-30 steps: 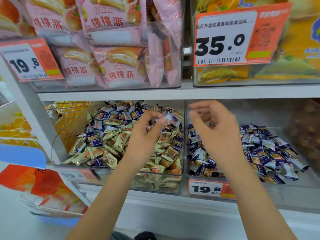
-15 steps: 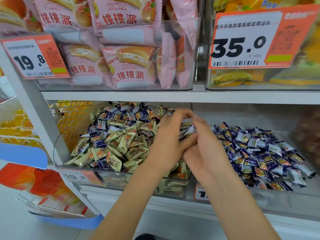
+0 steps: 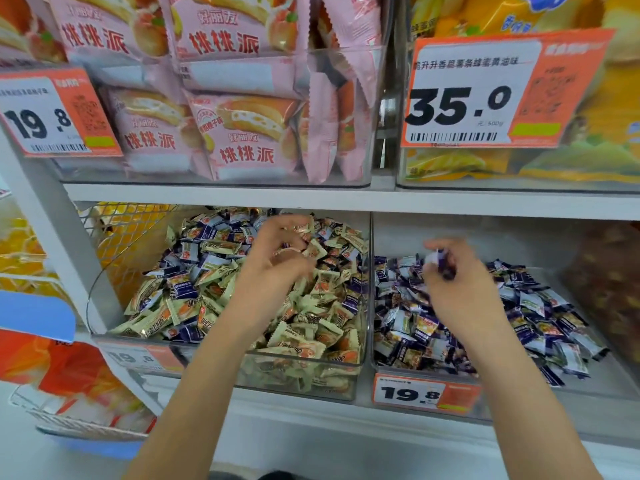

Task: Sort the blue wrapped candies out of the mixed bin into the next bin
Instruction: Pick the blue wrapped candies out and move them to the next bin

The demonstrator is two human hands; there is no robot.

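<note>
Over the clear mixed bin (image 3: pixel 298 379), left hand (image 3: pixel 277 268) with fingers loosely curled, blurred, apparently gripping nothing. Over the next bin (image 3: pixel 429 375), right hand (image 3: pixel 460 289) pinching one blue wrapped candy (image 3: pixel 440 263) above the blue pile. Hands apart. Farther up, pink cake packs (image 3: pixel 239 133) on upper shelf (image 3: pixel 311 199).

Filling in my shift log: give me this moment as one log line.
step: transfer | right hand: holds blue candy over blue bin | left hand: over mixed bin, hold unclear
</note>
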